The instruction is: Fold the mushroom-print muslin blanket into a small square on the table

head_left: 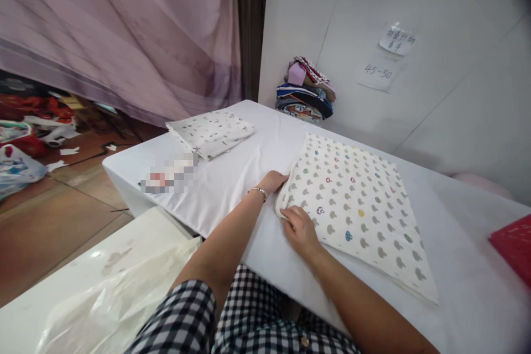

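Note:
A folded cream cloth with mushroom prints (357, 204) lies flat on the white-covered table (232, 177). My left hand (274, 181), with a bracelet on its wrist, grips the cloth's left edge near the far corner. My right hand (299, 228) pinches the same left edge at the near corner. Both hands sit at the folded side of the cloth. A second folded cloth with grey prints (211, 131) rests apart at the table's far left.
A stack of folded colourful fabrics (306, 90) sits against the white wall at the back. Paper notes (388, 58) hang on the wall. A red item (514, 246) lies at the right edge. A plastic sheet (116, 293) covers a lower white surface at the left.

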The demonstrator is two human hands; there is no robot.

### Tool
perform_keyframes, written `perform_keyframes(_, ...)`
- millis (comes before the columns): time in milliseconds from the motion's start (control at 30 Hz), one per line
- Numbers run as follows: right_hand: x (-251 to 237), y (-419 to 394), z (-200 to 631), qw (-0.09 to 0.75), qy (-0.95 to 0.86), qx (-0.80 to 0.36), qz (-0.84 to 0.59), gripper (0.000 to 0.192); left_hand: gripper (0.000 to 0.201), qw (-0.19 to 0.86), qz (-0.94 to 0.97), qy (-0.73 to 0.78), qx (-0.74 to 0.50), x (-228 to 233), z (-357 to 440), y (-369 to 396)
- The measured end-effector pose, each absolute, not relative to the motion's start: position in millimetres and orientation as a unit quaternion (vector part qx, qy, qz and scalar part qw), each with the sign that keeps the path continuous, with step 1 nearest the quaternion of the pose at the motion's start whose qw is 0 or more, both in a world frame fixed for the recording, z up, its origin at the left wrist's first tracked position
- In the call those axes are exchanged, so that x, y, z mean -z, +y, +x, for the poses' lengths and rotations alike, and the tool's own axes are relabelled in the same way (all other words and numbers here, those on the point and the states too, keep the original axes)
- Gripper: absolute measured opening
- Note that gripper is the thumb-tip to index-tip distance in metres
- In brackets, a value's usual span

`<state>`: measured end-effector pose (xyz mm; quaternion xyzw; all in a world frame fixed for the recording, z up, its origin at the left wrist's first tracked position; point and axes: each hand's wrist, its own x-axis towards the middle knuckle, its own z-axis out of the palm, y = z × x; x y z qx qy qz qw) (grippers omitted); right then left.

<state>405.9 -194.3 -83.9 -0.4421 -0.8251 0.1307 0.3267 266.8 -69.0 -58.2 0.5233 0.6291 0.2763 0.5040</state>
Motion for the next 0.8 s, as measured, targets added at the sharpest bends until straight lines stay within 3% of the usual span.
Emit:
perform_keyframes(233, 81, -196, 404, 0.307, -0.826, -0.127, -0.456, 0.025, 0.013, 0.512, 0.531, 0.617, -0.276, 58, 267, -72)
perform_keyframes(400, 79, -198, 403, 0.309, -0.824, -0.123, -0.459, 0.026, 0.02, 0.507, 0.549, 0.603, -0.279, 67, 270, -71)
perform_keyframes(667, 79, -198, 405, 0.302, -0.825, -0.127, -0.46, 0.027, 0.015, 0.318, 0.604, 0.676, -0.279, 63, 259, -63)
perform_keyframes(800, 78, -198, 404, 0.284, -0.832, -0.114, -0.463, 0.03, 0.017, 0.305, 0.612, 0.679, -0.269, 62, 259, -64)
